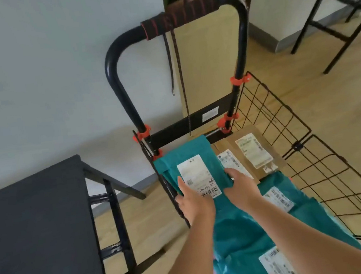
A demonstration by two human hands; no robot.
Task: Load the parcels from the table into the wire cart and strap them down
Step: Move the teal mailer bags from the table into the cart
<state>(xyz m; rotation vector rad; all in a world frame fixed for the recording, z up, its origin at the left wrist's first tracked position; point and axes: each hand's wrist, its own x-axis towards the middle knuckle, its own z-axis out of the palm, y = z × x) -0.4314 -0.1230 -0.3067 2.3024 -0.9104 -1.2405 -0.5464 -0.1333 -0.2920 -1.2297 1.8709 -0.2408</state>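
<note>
Table (33,223) cropped; left hand (194,200), right hand (241,186) grip teal parcel (190,152), fingertips hidden.

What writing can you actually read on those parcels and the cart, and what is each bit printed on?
"104 104 HZ1": on the white label of the teal parcel held by the left hand and right hand; it runs sideways and I am only partly sure of it.
Too blurred to read: brown parcels' labels, other teal parcels' labels, sticker on the cart crossbar.
</note>
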